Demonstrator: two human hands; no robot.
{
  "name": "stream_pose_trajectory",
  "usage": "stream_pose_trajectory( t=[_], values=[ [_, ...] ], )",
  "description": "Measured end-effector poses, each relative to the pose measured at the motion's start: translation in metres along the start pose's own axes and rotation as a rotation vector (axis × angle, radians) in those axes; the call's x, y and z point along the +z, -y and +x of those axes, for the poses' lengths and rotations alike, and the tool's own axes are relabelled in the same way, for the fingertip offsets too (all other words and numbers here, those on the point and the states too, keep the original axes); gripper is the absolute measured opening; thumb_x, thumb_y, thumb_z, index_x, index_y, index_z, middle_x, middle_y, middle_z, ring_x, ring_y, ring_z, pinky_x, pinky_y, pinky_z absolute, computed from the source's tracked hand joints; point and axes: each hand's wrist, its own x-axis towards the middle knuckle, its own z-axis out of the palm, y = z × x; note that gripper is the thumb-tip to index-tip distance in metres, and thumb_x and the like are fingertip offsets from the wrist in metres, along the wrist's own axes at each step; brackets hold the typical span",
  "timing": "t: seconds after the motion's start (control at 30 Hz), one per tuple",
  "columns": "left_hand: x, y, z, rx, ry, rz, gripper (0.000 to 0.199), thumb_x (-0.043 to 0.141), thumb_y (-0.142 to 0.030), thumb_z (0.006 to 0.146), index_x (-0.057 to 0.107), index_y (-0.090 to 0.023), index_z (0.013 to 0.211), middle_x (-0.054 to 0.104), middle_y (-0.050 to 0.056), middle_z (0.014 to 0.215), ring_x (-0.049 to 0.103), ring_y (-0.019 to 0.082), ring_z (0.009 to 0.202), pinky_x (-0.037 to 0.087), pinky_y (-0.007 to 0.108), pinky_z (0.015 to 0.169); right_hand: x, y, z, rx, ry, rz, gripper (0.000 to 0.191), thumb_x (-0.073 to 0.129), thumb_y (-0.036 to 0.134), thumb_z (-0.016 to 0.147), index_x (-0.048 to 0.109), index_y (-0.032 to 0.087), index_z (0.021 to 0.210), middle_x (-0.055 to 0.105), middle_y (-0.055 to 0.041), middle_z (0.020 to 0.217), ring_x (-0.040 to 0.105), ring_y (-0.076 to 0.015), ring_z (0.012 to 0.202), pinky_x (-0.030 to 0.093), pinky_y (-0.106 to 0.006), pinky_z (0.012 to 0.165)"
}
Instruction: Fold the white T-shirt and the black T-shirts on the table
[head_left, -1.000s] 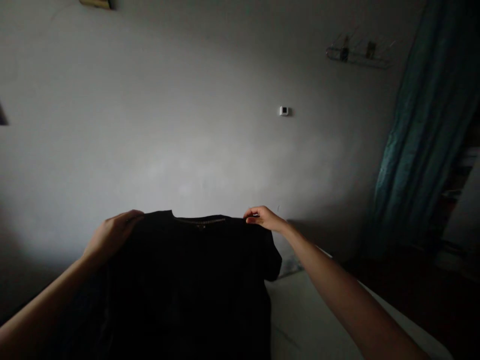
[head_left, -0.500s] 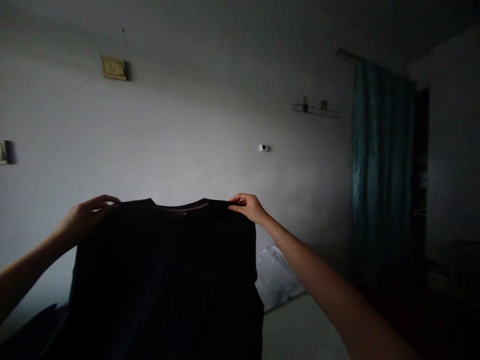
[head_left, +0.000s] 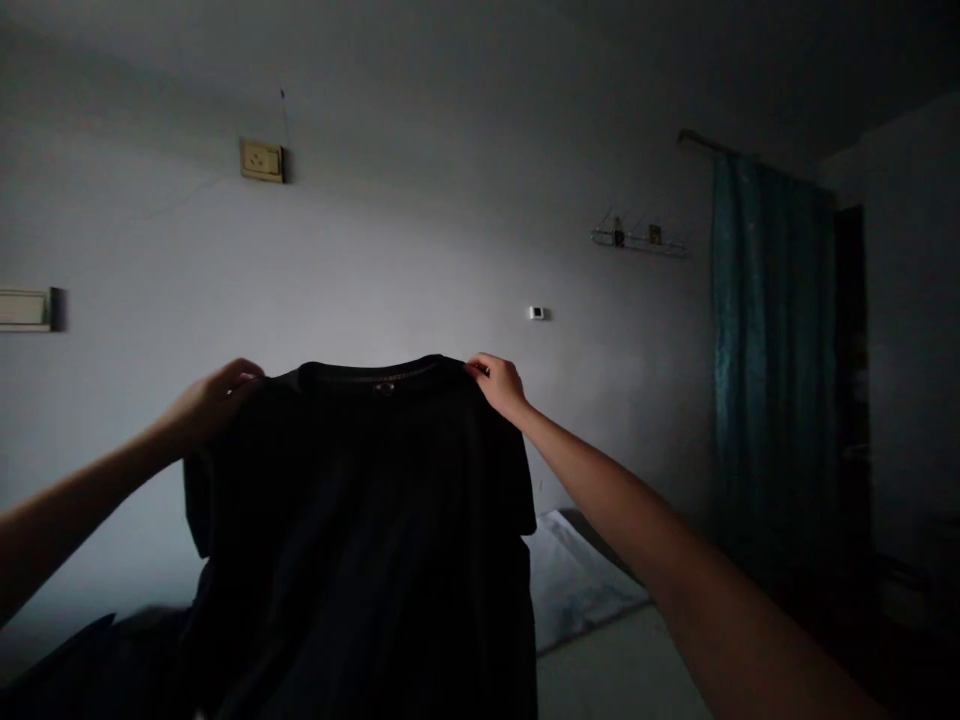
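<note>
Currently the black shirt (head_left: 360,540) hangs spread in the air before the wall (head_left: 405,270), its shoulders pinched between the fingers of the left hand (head_left: 204,405) and the right hand (head_left: 501,388). With only thin folds gripped, a slackened pinch or uneven pull could let one shoulder slip and the shirt sag sideways. Compared with half a second ago, its collar sits higher against the wall, and the sleeve below the left hand shows more clearly.

Bare left hand (head_left: 214,403), bare right hand (head_left: 500,386), left forearm (head_left: 82,498), right forearm (head_left: 622,505) — both slim, uncovered, tapering
</note>
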Motion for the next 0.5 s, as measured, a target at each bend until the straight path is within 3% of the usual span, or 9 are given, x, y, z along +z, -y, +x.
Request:
stream_pose_trajectory(
  t=[0.1, 0.17, 0.3, 0.4, 0.5],
  values=[
    [-0.008, -0.003, 0.016, 0.124, 0.031, 0.144, 0.038, 0.042, -0.047, 0.08, 0.058, -0.019, 0.101, 0.066, 0.003, 0.085, 0.056, 0.016, 0.071, 0.044, 0.025, 0.066, -0.005, -0.003, 0.015, 0.032, 0.032, -0.11, 0.014, 0.063, 0.032, 0.088, 0.072, 0.023, 0.081, 0.073, 0.0001, 0.083, 0.063, -0.0162, 0.076, 0.039, -0.025, 0.064],
    [-0.013, -0.003, 0.021, 0.138, 0.027, 0.188, 0.04, 0.04, -0.048, 0.081, 0.058, -0.019, 0.102, 0.064, 0.003, 0.079, 0.055, 0.016, 0.068, 0.043, 0.025, 0.063, -0.009, -0.006, 0.021, 0.038, 0.028, -0.134, 0.014, 0.064, 0.033, 0.088, 0.073, 0.023, 0.082, 0.073, -0.0004, 0.085, 0.063, -0.0165, 0.078, 0.039, -0.025, 0.065],
    [-0.013, -0.005, 0.018, 0.115, 0.143, 0.197, 0.04, 0.04, -0.049, 0.079, 0.058, -0.019, 0.098, 0.062, 0.002, 0.069, 0.056, 0.017, 0.063, 0.042, 0.025, 0.059, -0.011, -0.013, 0.027, 0.039, 0.06, -0.106, 0.013, 0.066, 0.033, 0.086, 0.074, 0.023, 0.082, 0.074, -0.0015, 0.085, 0.063, -0.0165, 0.078, 0.04, -0.025, 0.066],
    [-0.002, -0.009, 0.003, 0.088, 0.212, 0.147, 0.039, 0.041, -0.051, 0.075, 0.057, -0.02, 0.094, 0.069, 0.004, 0.078, 0.059, 0.018, 0.065, 0.045, 0.026, 0.06, -0.009, -0.02, 0.02, 0.042, 0.137, -0.044, 0.012, 0.067, 0.029, 0.084, 0.074, 0.02, 0.081, 0.074, -0.0024, 0.084, 0.064, -0.0161, 0.078, 0.043, -0.026, 0.071],
    [0.014, -0.006, -0.033, 0.019, 0.356, 0.072, 0.043, 0.043, -0.055, 0.07, 0.057, -0.021, 0.092, 0.071, 0.004, 0.075, 0.06, 0.019, 0.06, 0.046, 0.026, 0.054, -0.013, -0.03, -0.004, 0.07, 0.275, 0.032, 0.013, 0.067, 0.027, 0.082, 0.074, 0.018, 0.079, 0.074, -0.0034, 0.082, 0.065, -0.0162, 0.079, 0.045, -0.026, 0.075]
  ],
)
